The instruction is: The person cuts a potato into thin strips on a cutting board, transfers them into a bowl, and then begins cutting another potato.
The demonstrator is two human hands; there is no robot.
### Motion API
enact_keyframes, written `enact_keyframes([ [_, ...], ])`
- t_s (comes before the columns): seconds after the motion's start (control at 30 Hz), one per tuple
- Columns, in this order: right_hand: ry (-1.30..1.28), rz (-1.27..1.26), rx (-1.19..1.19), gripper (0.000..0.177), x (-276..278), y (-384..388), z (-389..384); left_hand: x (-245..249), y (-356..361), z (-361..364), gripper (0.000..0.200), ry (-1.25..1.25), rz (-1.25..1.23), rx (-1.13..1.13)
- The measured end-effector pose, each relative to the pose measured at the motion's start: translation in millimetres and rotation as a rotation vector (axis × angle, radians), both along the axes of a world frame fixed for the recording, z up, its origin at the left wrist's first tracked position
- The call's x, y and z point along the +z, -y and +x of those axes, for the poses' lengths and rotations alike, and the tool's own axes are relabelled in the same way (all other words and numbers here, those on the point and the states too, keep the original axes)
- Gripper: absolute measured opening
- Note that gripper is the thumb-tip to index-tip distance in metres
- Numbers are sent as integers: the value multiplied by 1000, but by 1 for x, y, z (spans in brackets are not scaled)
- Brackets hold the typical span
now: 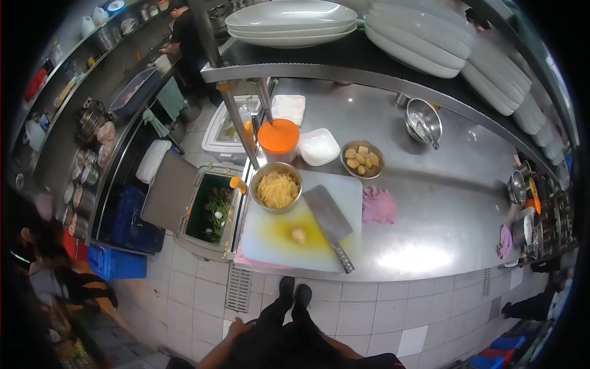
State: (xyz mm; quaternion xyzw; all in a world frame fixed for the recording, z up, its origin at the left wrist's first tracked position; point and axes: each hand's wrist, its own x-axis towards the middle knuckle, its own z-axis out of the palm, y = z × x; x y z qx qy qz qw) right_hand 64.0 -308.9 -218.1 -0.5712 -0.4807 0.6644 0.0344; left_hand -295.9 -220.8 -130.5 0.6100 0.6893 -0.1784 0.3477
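Cleaver [328,212] on a white cutting board [257,237], steel tabletop [430,218]
Left hand [237,329] low at bottom left of centre, its grip too unclear to tell; right hand out of sight. Mid-frame, the cleaver lies slanted beside a pale lump [298,235], right of a metal bowl [279,210] of yellow shreds [275,189].

Near left on the desk [442,209], there's the cutting board [255,243]: cleaver [329,212] lying on its right half, lump [298,235] to its left, bowl of strips [298,194] at the far left corner. Cloth [379,205] just right; dish [319,147] and bowl of chunks [372,176] beyond.
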Motion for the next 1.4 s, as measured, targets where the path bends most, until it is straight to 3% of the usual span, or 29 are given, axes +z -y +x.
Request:
enact_keyframes([
  [0.07,1,1,-14,52,0,4,4,26,-13,-4,74,208,-518,284],
  [0.17,1,3,-26,54,6,10,10,-33,10,-47,76,191,-489,303],
  [0.23,1,0,-32,54,7,16,14,-20,2,-39,70,130,-483,294],
  [0.27,-1,-3,-36,55,10,18,15,-62,-8,-56,60,62,-403,-578],
  [0.3,-2,-3,-36,55,12,19,16,-53,-12,-50,49,124,-401,-589],
  [0.37,-5,-7,-39,56,12,23,17,-11,-24,-25,55,141,-405,-269],
  [0.4,-9,-7,-41,56,13,23,18,-7,-26,-30,55,138,-404,-269],
  [0.47,-11,-8,-48,57,17,22,20,-28,-36,-54,48,397,-428,-360],
  [0.5,-16,-4,-52,57,16,20,22,-12,-37,-57,48,399,-417,-365],
  [0.57,-26,-3,-63,58,11,18,23,37,-38,-65,42,914,-471,-292],
  [0.6,-38,-2,-64,58,11,17,24,42,-50,-64,42,917,-458,-300],
  [0.67,-61,-6,-73,59,7,19,26,52,-52,-64,36,761,-782,-120],
  [0.7,-76,-4,-77,60,6,17,27,51,-51,-53,36,768,-777,-123],
  [0.77,-139,18,-105,60,1,14,29,43,-53,-30,31,951,-353,-339],
  [0.8,-209,43,-125,61,-4,12,30,13,-57,-31,32,788,-428,-213],
  [0.9,-532,130,-264,62,-41,11,39,-11,-59,-5,32,621,-180,-348],
  [0.93,-568,123,-307,62,-28,4,42,-5,-57,4,32,618,-178,-347],
  [0.97,-315,120,-323,67,-12,2,49,-1,-62,16,33,486,-137,-319],
  [1.03,159,19,-333,75,89,-18,60,16,-60,22,35,351,-120,-291],
  [1.1,286,90,-312,81,85,-10,77,29,-71,32,41,24,142,-150],
  [1.17,405,148,-287,88,67,4,90,65,-82,40,47,-143,358,-219],
  [1.2,397,95,-328,88,57,11,92,60,-84,36,47,-145,350,-219],
  [1.27,427,79,-416,84,48,24,92,32,-102,31,47,173,425,-101],
  [1.3,428,76,-410,84,30,34,90,22,-106,39,47,172,421,-95],
  [1.37,236,-448,-464,64,0,42,86,10,-116,57,50,459,172,-194],
  [1.4,187,-470,-452,63,-4,50,84,30,-109,78,53,384,76,-251],
])
